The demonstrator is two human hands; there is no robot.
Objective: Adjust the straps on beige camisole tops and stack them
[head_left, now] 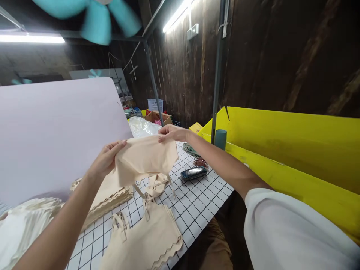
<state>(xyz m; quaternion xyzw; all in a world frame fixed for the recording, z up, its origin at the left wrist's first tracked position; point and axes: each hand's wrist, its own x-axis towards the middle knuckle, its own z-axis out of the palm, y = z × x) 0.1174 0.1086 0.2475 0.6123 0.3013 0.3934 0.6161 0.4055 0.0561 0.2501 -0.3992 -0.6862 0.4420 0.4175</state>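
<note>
Between my two hands a beige camisole (146,155) is stretched out above the table, its thin straps hanging down. My left hand (108,157) pinches its left edge, fingers closed. At the upper right corner, my right hand (173,133) grips the fabric between thumb and fingers. Below lies a stack of beige camisoles (146,236) with scalloped hems and loose straps. A crumpled beige piece (156,184) rests just behind that stack. To the left is a thicker pile of beige fabric (112,197), partly hidden by my left forearm.
White folded garments (30,221) are piled at far left, before a pale upright panel (62,135). On the grid-patterned table (197,210) lie a dark shiny roll (194,173) and a clear plastic bag (143,126). A yellow trough (281,165) borders the right, beside a metal post (217,75).
</note>
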